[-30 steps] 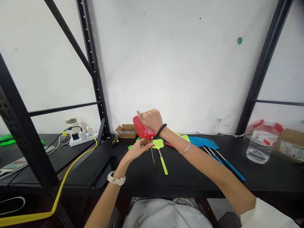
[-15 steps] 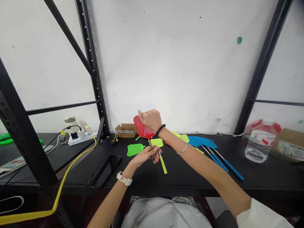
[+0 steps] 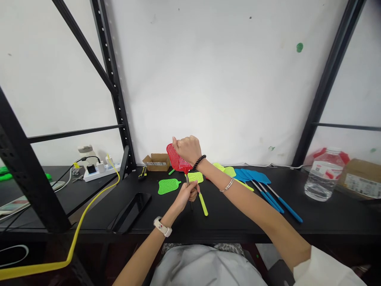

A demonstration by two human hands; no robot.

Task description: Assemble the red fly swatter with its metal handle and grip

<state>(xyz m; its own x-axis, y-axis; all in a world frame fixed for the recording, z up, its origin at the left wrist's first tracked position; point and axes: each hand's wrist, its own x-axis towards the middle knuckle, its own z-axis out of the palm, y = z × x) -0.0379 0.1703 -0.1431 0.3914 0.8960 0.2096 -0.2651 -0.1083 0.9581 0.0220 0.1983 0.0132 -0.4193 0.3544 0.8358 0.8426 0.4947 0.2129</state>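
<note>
A red fly swatter (image 3: 177, 161) stands tilted above the table, its perforated head up and its metal shaft pointing down. My right hand (image 3: 188, 149) is closed at the side of that head, covering part of it. Lower down, my left hand (image 3: 188, 192) wraps its fingers around the shaft. Behind the left hand lies a yellow-green fly swatter (image 3: 203, 204), partly hidden by the fingers. To the left of it rests a bright green swatter head (image 3: 168, 186). Blue fly swatters (image 3: 255, 177) and more yellow-green heads (image 3: 229, 171) lie beyond my right forearm.
A small open cardboard box (image 3: 156, 163) and a yellow-black cutter (image 3: 143, 173) sit at the back left. A phone (image 3: 132, 212) lies near the front edge. On the right stand a clear water jug (image 3: 323, 178) and a carton (image 3: 361, 178). Black rack posts (image 3: 117, 99) flank the table.
My left hand has closed around the red fly swatter's shaft; its fingers were looser before. The right hand stays at the swatter's head. The whole view has shifted slightly.
</note>
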